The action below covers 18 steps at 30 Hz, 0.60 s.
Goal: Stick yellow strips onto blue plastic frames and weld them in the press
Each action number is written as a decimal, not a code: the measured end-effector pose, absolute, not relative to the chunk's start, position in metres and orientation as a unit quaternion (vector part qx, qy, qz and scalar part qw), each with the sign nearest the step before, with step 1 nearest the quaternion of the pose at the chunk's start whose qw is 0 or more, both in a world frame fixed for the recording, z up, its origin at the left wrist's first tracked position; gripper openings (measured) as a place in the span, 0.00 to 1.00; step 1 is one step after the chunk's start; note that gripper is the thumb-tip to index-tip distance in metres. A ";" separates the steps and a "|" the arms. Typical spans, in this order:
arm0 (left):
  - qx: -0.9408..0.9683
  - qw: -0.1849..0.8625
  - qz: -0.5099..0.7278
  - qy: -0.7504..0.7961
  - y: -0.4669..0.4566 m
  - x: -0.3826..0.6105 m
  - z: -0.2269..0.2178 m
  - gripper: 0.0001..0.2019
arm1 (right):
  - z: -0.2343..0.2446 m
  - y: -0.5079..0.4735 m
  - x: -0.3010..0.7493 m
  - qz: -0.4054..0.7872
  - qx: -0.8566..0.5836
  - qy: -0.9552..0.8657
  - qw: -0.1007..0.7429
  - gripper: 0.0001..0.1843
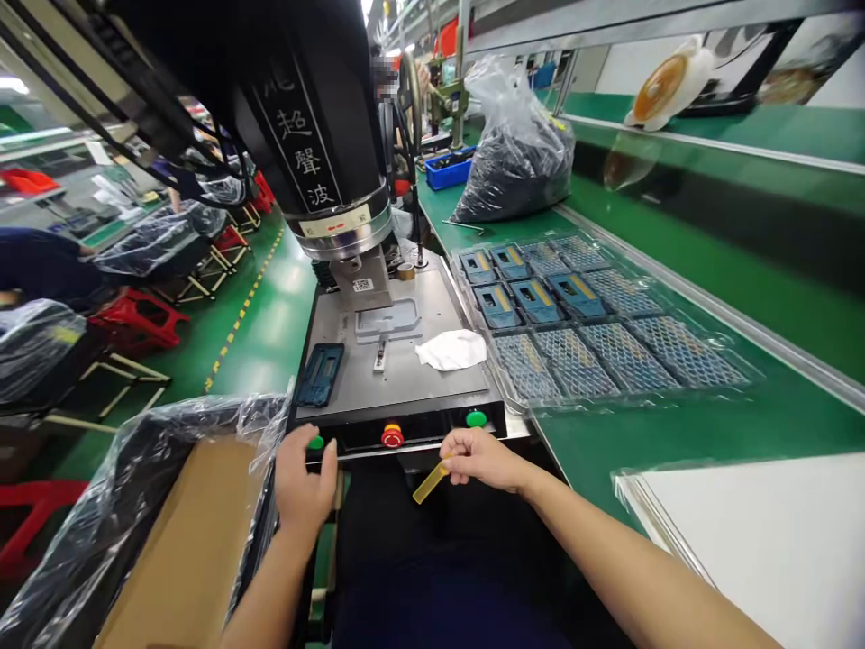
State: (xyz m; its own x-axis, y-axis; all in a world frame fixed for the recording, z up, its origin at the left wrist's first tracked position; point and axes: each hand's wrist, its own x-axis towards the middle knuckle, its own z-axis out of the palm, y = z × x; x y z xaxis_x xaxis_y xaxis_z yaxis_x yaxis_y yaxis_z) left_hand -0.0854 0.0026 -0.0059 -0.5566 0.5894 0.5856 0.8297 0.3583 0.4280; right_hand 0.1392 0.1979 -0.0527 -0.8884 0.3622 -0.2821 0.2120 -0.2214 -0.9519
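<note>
My right hand (471, 457) pinches a small translucent yellow strip (430, 484) by one end, in front of the machine's edge. With fingers and thumb apart, my left hand (305, 478) is beside the left green button (316, 443); whether it touches the button I cannot tell. A dark blue plastic housing (320, 374) lies at the left of the metal machine bed (358, 394). Behind it, a grey fixture (387, 317) sits under the ultrasonic welder's head (363, 287). To the right rests a white cloth (454, 350).
A red emergency stop (392, 436) and a right green button (476, 419) line the front panel. On the green bench, a clear tray (510, 383) holds several dark blue housings with yellow strips. A bag of dark parts (517, 167) stands behind. A plastic-lined bin (260, 416) is at left.
</note>
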 end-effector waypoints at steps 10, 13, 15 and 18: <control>-0.357 0.073 -0.188 -0.912 0.065 -0.139 0.016 0.42 | -0.059 0.197 0.143 0.765 -0.257 -0.585 0.087 0.14; -0.350 0.054 -0.176 -0.918 0.069 -0.142 0.017 0.40 | -0.056 0.199 0.144 0.768 -0.259 -0.578 0.095 0.14; -0.335 0.051 -0.182 -0.923 0.069 -0.143 0.020 0.38 | -0.055 0.199 0.144 0.770 -0.258 -0.576 0.098 0.14; -0.308 0.088 -0.227 -0.920 0.063 -0.143 0.023 0.34 | -0.053 0.200 0.144 0.779 -0.252 -0.566 0.094 0.15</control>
State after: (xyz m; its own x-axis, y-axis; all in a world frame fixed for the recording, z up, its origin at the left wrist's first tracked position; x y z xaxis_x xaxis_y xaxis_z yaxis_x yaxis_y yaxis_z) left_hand -0.1429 0.0632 0.0230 -0.7945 0.5274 0.3010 0.6069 0.7068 0.3635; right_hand 0.1441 0.1996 -0.0532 -0.8557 0.4319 -0.2851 0.1380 -0.3405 -0.9301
